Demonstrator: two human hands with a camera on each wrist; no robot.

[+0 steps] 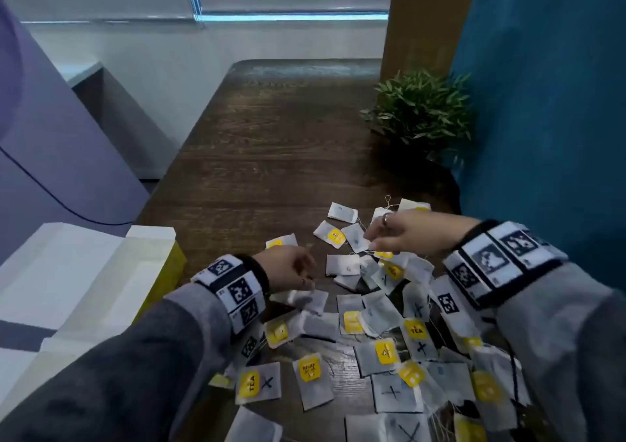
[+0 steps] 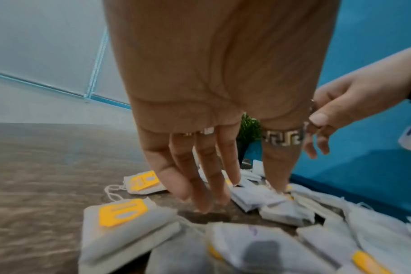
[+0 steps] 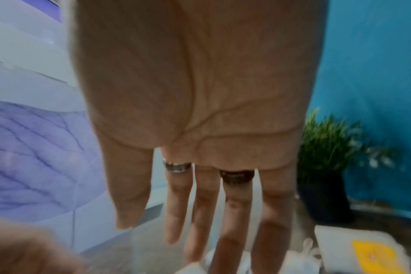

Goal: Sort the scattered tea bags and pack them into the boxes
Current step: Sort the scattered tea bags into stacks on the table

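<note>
Several white tea bags [image 1: 382,326], many with yellow tags, some marked with a cross, lie scattered on the dark wooden table [image 1: 271,143]. An open white box with a yellow side [image 1: 149,265] stands at the table's left edge. My left hand [image 1: 306,274] hovers over the near-left part of the pile, its fingers [image 2: 200,194] straight and holding nothing. Farther right, my right hand [image 1: 369,241] reaches over the pile's far end. Its fingers [image 3: 235,222] are spread and straight, just above a bag [image 1: 355,237]. A yellow-tagged bag [image 2: 122,213] lies left of my left hand.
A potted green plant [image 1: 420,113] stands at the back right against a blue wall [image 1: 548,103]. A purple padded seat [image 1: 50,130] lies beyond the box on the left. More white box flaps [image 1: 44,272] spread at the near left. Bare tabletop stretches beyond the pile.
</note>
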